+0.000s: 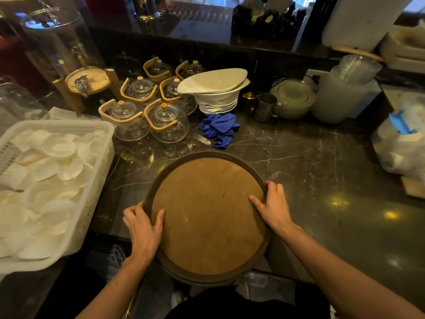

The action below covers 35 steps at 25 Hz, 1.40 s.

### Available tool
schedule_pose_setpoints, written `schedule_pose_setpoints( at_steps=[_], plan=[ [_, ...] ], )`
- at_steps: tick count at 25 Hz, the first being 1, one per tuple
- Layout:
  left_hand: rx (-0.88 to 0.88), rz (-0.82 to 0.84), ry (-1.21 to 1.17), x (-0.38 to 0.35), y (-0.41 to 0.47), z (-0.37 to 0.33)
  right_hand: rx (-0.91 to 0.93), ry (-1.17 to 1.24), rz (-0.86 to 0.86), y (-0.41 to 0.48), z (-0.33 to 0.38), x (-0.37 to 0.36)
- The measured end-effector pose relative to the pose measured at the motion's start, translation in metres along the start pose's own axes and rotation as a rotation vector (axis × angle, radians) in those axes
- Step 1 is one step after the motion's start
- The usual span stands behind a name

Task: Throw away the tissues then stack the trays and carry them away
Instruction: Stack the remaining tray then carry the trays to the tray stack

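A round brown tray with a dark rim lies in front of me, its near part hanging past the counter's front edge. The rim of a second tray shows right beneath it, so the two are stacked. My left hand grips the left rim, thumb on the tray's top. My right hand grips the right rim the same way. No tissues are visible on the tray.
A white plastic basket full of small white dishes stands at the left. Behind the tray are several glass teapots, stacked white bowls, a blue cloth and a metal cup. Plastic bags sit at the right.
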State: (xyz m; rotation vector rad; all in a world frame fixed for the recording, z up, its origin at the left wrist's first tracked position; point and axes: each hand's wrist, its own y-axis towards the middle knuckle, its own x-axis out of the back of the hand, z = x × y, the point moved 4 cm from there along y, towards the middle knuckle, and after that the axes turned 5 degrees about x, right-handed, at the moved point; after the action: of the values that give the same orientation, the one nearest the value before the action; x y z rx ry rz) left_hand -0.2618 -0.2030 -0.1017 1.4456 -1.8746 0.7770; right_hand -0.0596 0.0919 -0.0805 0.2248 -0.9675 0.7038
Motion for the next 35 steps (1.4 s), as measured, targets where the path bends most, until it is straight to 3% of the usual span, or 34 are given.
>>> schedule_pose_setpoints(
  at_steps=[15, 20, 24, 30, 35],
  plan=[
    [-0.03, -0.005, 0.026, -0.002, -0.004, -0.001, 0.045, -0.042, 0.053, 0.0, -0.009, -0.002],
    [-0.111, 0.099, 0.235, 0.003, 0.0, -0.006, 0.101, -0.22, 0.242, 0.002, -0.01, -0.004],
    [-0.08, 0.154, 0.315, 0.006, -0.003, -0.009, 0.068, -0.221, 0.327, 0.003, -0.008, -0.008],
    [0.122, 0.271, -0.029, 0.014, -0.017, 0.009, 0.022, -0.011, 0.278, -0.001, -0.009, -0.004],
    [0.074, 0.302, -0.09, 0.021, -0.027, 0.024, -0.117, 0.047, 0.237, 0.0, -0.008, -0.001]
  ],
)
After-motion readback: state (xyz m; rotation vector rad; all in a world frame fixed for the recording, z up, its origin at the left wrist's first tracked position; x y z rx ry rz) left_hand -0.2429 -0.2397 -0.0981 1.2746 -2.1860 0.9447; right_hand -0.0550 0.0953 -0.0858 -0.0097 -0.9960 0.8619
